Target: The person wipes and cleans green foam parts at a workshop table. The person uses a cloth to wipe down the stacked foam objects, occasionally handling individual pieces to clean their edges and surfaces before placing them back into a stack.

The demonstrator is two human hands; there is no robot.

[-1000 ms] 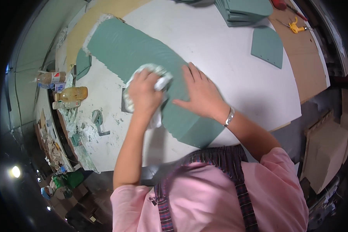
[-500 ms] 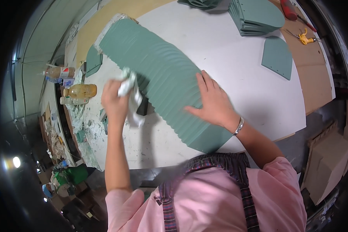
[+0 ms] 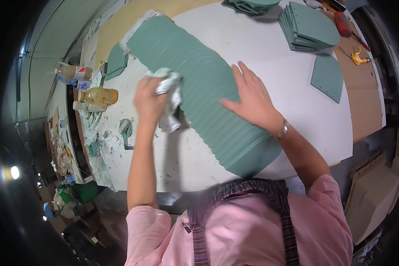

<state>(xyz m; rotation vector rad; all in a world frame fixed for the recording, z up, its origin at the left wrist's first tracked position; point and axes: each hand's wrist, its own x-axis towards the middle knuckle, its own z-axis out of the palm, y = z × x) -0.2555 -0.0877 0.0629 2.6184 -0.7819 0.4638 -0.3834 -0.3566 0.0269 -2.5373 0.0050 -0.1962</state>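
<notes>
A long row of overlapping green rounded panels [image 3: 208, 88] lies slantwise across the white table, running from the far left toward my body. In my left hand [image 3: 149, 101] is a crumpled white rag [image 3: 170, 91], bunched against the left edge of the row, its loose end hanging down. The rag partly hides a small dark block [image 3: 181, 116] beside the row. My right hand [image 3: 255, 98] is over the right side of the panels with its fingers stretched and thumb apart, holding nothing; whether its palm touches them I cannot tell.
Stacked green panels [image 3: 312, 26] and a single panel [image 3: 328, 77] lie at the right. Beyond them are a red-handled tool [image 3: 342, 24] and a yellow tool [image 3: 358, 56] on brown board. Bottles, including one with amber liquid [image 3: 99, 95], stand at the left. Cardboard [image 3: 377, 195] leans lower right.
My left hand has brought the rag rightward and up against the panels' edge. My right hand's fingers have lifted or shifted slightly over the row. The whole view has shifted a little.
</notes>
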